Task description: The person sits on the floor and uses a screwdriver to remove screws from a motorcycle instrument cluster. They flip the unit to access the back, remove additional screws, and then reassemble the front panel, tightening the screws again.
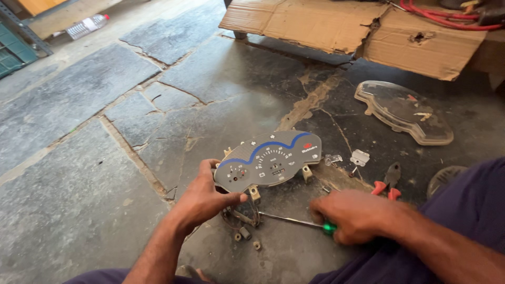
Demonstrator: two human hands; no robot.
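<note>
The stone floor (94,94) carries all items; it is dark, cracked and stained. Torn cardboard (336,26) lies along its far edge, with red cables (447,18) on top at the far right corner. A clear plastic cover (405,111), shaped like the cluster, rests on the floor toward the right edge. The instrument cluster (268,159), grey-faced with a blue wavy band and dials, stands tilted on the floor at centre, face toward the camera. The left hand (202,199) grasps its lower left edge, thumb pressed along the bottom rim. The right hand (355,214) is clenched around the green handle of a screwdriver (294,221), whose shaft points left to the cluster's underside, where loose wiring hangs. Red-handled pliers (388,181) lie just beyond the right hand. Two small metal brackets (350,158) lie beside the cluster's right end. A plastic bottle (87,25) lies at the far left corner.
</note>
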